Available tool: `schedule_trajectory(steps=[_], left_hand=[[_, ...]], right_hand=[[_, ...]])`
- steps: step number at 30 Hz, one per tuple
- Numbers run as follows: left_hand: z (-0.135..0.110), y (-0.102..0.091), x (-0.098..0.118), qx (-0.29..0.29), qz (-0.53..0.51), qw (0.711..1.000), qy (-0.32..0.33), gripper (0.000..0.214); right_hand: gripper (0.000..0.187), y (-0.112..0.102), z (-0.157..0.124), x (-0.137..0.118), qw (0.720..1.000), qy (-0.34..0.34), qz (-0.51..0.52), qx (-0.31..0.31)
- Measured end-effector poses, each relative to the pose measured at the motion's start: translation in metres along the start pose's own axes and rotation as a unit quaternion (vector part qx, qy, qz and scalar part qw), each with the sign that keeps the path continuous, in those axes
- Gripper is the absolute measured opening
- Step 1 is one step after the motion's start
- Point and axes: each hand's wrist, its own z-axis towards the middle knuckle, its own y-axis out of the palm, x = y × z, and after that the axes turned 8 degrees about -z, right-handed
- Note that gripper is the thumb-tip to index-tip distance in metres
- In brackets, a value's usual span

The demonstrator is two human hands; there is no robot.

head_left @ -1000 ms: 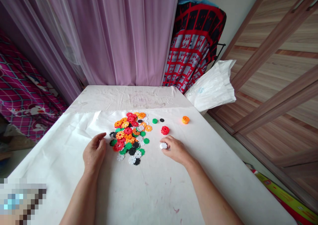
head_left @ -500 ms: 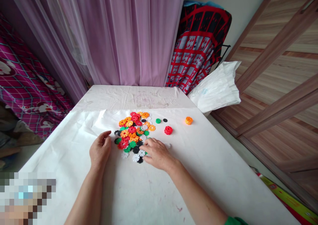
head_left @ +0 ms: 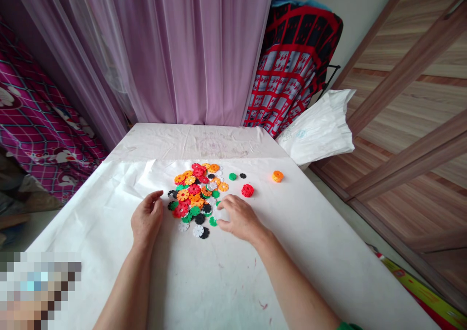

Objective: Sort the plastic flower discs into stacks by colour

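Note:
A heap of flower-shaped plastic discs (head_left: 194,189) in red, orange, green, black and white lies mid-table. My right hand (head_left: 239,217) is just off its near right side, thumb and fingers closed around a blurred white disc (head_left: 221,214). Below the fingertips a green disc (head_left: 213,221) lies flat. Left of the heap, my left hand (head_left: 148,217) rests on its edge, fingers loosely bent and apart from the thumb, with nothing visible in it. A white disc (head_left: 198,231) and a black disc (head_left: 205,233) overlap at the heap's near edge.
Right of the heap stand a red disc stack (head_left: 247,190), an orange stack (head_left: 278,176), a green stack (head_left: 232,177) and a small black one (head_left: 242,176). A white bag (head_left: 317,128) sits at the table's far right edge. White cloth (head_left: 204,281) covers the table.
My right hand has drawn right and slightly up from the heap, carrying a white disc. A green disc now shows where the fingers were. My left hand has stayed put.

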Motion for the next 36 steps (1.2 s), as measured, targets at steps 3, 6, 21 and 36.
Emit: schedule_trajectory(steps=[3,6,21,36], left_hand=[[0.001,0.001,-0.002,0.006,0.000,1.000,0.006,0.035],[0.001,0.001,-0.004,0.005,0.001,1.000,0.008,0.035],[0.002,-0.001,0.001,0.001,0.025,1.000,-0.001,0.036],[-0.001,0.000,0.003,0.000,0.012,1.000,-0.002,0.037]], right_hand=[[0.022,-0.015,-0.015,0.039,0.995,0.083,0.031,0.047],[0.019,-0.022,-0.033,0.072,0.986,0.150,0.046,0.052],[0.017,-0.015,-0.036,0.061,0.991,0.132,0.020,0.028],[0.009,0.000,-0.017,-0.005,0.999,0.018,0.007,0.030]])
